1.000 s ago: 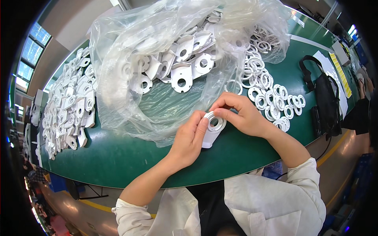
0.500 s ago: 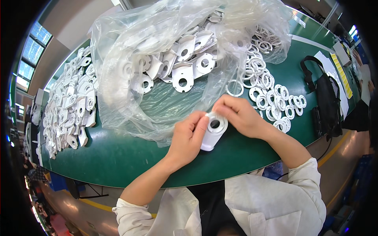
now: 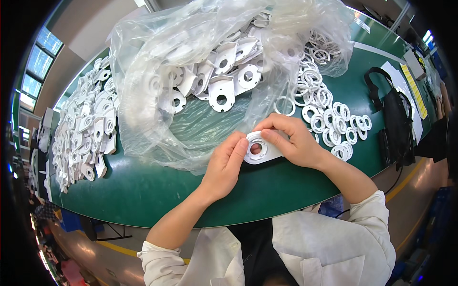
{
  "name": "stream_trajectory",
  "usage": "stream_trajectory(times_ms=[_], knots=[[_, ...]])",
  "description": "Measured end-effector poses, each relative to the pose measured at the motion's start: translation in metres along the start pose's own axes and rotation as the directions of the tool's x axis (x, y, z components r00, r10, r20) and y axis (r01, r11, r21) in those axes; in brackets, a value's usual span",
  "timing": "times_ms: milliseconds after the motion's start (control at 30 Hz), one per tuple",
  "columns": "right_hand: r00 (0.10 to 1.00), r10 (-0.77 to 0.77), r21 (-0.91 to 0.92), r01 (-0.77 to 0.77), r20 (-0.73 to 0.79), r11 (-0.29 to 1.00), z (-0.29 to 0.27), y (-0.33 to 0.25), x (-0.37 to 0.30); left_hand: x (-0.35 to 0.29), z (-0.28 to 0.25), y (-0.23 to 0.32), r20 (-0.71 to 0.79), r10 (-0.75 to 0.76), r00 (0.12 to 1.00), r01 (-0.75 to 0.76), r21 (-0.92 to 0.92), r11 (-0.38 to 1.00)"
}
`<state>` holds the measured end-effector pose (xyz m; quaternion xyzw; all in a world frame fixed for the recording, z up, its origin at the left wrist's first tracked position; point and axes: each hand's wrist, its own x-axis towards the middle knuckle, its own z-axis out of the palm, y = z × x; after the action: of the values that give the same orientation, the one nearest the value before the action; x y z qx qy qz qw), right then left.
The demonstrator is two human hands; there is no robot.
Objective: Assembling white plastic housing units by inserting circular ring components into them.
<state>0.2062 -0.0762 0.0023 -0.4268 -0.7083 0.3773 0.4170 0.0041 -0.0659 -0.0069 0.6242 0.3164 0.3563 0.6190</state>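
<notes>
White part in fingers, inside table edge

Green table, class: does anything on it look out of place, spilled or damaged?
The rings lie loosely strewn beside the clear bag, perhaps spilled, perhaps tipped out on purpose. The black pouch at the far right looks slightly out of place, being unlike the rings. The held part shows no visible damage.
</notes>
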Motion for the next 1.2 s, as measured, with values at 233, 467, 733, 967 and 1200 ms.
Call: stream_trajectory(times_ms=[233, 467, 733, 967, 1200], knots=[[0.999, 0.034, -0.048, -0.032, 0.027, 0.998, 0.003, -0.003, -0.003, 0.000, 0.000, 0.005, -0.101, 0.050, 0.994, 0.004, 0.471, 0.882], [0.998, 0.053, -0.056, -0.050, 0.043, 0.997, 0.004, 0.000, -0.003, 0.002, -0.001, 0.003, -0.078, 0.049, 0.996, -0.006, 0.471, 0.882], [0.983, 0.178, 0.160, -0.184, 0.053, 0.970, 0.008, -0.005, -0.005, 0.003, -0.003, 0.001, -0.093, -0.011, 0.996, 0.037, 0.278, 0.960], [0.920, 0.391, 0.591, -0.328, 0.023, 0.737, 0.015, 0.008, -0.003, -0.001, 0.015, -0.009, -0.147, 0.088, 0.985, -0.045, 0.270, 0.962], [0.909, 0.416, 0.528, -0.357, 0.007, 0.771, 0.018, 0.006, -0.006, -0.005, 0.021, -0.001, -0.044, 0.039, 0.998, -0.005, 0.586, 0.810]])
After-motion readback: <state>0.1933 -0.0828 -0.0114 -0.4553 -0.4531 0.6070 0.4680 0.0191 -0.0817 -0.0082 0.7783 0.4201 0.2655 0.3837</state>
